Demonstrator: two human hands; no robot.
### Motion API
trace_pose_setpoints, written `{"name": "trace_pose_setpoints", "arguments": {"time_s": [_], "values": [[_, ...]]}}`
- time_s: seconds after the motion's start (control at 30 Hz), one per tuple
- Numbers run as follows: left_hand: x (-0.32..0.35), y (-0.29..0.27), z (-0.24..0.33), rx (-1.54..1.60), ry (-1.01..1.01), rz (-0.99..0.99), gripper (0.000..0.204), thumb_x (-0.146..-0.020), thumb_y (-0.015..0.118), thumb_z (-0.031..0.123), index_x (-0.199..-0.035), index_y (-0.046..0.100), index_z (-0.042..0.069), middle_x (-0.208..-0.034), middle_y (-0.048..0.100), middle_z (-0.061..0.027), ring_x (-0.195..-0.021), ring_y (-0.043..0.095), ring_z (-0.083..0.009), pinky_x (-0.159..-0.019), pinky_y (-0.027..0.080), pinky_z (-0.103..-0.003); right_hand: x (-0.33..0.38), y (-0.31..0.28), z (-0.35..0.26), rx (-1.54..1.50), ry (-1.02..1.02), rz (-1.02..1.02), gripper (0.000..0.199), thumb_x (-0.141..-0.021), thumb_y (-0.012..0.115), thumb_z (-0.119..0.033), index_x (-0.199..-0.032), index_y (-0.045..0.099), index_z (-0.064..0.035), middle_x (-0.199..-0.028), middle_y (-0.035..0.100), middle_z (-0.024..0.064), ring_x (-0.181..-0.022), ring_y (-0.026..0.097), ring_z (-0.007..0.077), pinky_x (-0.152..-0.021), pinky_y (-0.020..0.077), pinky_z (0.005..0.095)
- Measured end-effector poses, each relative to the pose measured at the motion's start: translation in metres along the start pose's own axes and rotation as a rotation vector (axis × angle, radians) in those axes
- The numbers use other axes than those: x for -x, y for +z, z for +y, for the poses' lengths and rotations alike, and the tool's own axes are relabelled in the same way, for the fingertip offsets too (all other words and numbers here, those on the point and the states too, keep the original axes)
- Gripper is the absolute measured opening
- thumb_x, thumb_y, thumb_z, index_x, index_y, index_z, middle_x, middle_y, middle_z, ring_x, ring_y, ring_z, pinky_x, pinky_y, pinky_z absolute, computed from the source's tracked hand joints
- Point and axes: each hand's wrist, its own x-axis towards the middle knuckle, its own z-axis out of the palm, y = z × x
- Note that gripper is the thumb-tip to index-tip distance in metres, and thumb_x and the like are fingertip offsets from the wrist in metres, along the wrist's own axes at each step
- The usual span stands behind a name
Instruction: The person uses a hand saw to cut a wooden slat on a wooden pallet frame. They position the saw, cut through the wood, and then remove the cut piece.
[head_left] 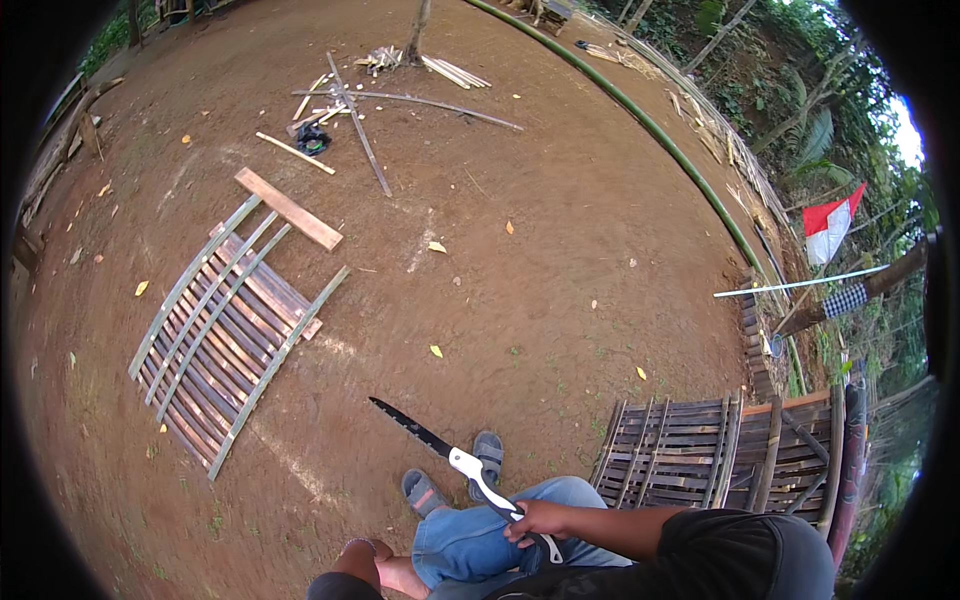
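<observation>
While the right hand grips a saw, the blade points forward and left

Wrapped across the rear of the black-and-white handle, the fingers of the right hand are closed on the grip, with the handle's butt end showing just past them. The saw extends forward and to the left of that hand. Its long axis runs on a slant from beside the lap, across the blue jeans and past the grey sandals, to a dark tip seen against brown ground. Carried on, that line leads toward the slatted panel, which lies well apart from the tip, a reddish plank by its far end. The left hand is low beside the left leg, apart from the saw; the right is the nearer one, being on the handle.

Only part of the left hand shows, at the lower edge, so I cannot tell whether its fingers are spread or curled. The right palm is out of sight, as is the stretch of handle beneath it. The blade's teeth are too small to make out, and its height over the ground is hard to judge from above.
</observation>
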Motion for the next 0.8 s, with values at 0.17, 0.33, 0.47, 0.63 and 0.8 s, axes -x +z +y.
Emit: {"name": "trace_pose_setpoints", "arguments": {"time_s": [0.17, 0.33, 0.47, 0.63, 0.8], "values": [[0.014, -0.012, 0.029, -0.036, -0.034, -0.009, 0.052, -0.091, 0.054, 0.034, -0.137, 0.064, 0.012, -0.150, 0.054, -0.0118, -0.140, 0.049, -0.0277, -0.113, 0.038, -0.045, 0.004, -0.007, 0.008, 0.017, 0.009, -0.002, 0.048, -0.085, 0.078, -0.008, -0.124, 0.050, -0.0012, -0.110, 0.067, 0.0093, -0.096, 0.068, 0.0151, -0.077, 0.0618, 0.0304], [0.015, -0.014, 0.032, -0.060, -0.038, -0.007, 0.052, -0.092, 0.053, 0.035, -0.138, 0.062, 0.013, -0.151, 0.053, -0.0102, -0.141, 0.048, -0.0275, -0.114, 0.038, -0.046, 0.000, -0.019, 0.020, -0.003, -0.001, 0.004, 0.047, -0.085, 0.078, -0.008, -0.124, 0.051, -0.0033, -0.110, 0.068, 0.0083, -0.095, 0.068, 0.0145, -0.077, 0.0616, 0.0301], [0.015, -0.014, 0.034, -0.066, -0.047, -0.005, 0.052, -0.093, 0.052, 0.035, -0.140, 0.061, 0.014, -0.152, 0.052, -0.0089, -0.142, 0.047, -0.0273, -0.115, 0.037, -0.047, 0.003, -0.014, 0.013, -0.031, 0.020, 0.007, 0.047, -0.085, 0.078, -0.008, -0.123, 0.051, -0.0047, -0.109, 0.068, 0.0082, -0.095, 0.068, 0.0144, -0.078, 0.0614, 0.0314], [0.007, -0.015, 0.035, -0.089, -0.043, -0.013, 0.052, -0.094, 0.051, 0.036, -0.142, 0.060, 0.015, -0.154, 0.051, -0.0073, -0.144, 0.045, -0.0270, -0.115, 0.036, -0.048, 0.003, -0.017, 0.021, -0.024, 0.005, 0.009, 0.045, -0.086, 0.077, -0.008, -0.122, 0.051, -0.0051, -0.109, 0.069, 0.0077, -0.095, 0.069, 0.0143, -0.079, 0.0612, 0.0324], [0.000, -0.015, 0.025, -0.112, -0.038, -0.015, 0.053, -0.096, 0.050, 0.036, -0.144, 0.058, 0.016, -0.155, 0.049, -0.0057, -0.145, 0.044, -0.0268, -0.116, 0.035, -0.049, 0.001, -0.016, 0.024, -0.028, 0.007, 0.015, 0.044, -0.086, 0.077, -0.009, -0.121, 0.051, -0.0055, -0.108, 0.069, 0.0071, -0.094, 0.069, 0.0139, -0.078, 0.0615, 0.0326]]}}
